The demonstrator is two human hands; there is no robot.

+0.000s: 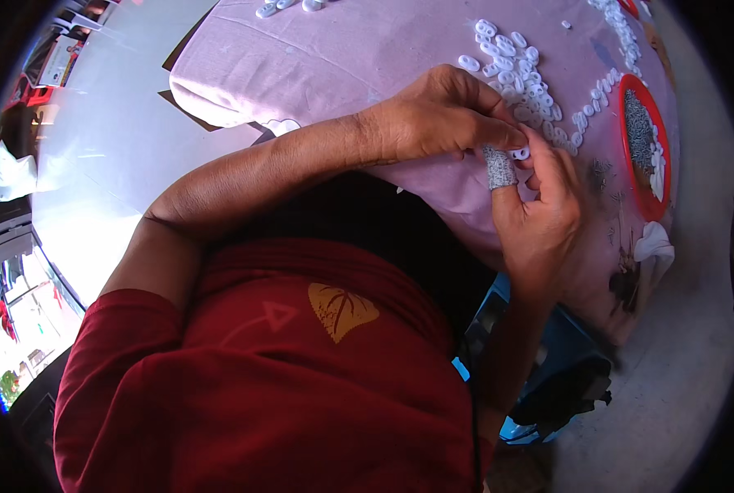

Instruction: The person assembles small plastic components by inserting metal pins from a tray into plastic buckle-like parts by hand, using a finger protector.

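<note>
My left hand (453, 115) and my right hand (546, 193) meet over the table's near right part, fingertips together. Between the right thumb and fingers sits a small white oval plastic piece (521, 154) with holes in it. A grey knitted finger cover (500, 168) wraps my right thumb. The left thumb and forefinger are pinched right against the white piece; whatever they hold is hidden. Just beyond the hands lies a loose pile of similar white oval pieces (515, 70).
A pink cloth (342, 49) covers the table. At the right edge stands a red tray (659, 131) with many small grey metal bits; a white cloth (655, 245) lies below it. More white pieces (622, 37) trail along the far right. A blue container (564, 349) is under the table.
</note>
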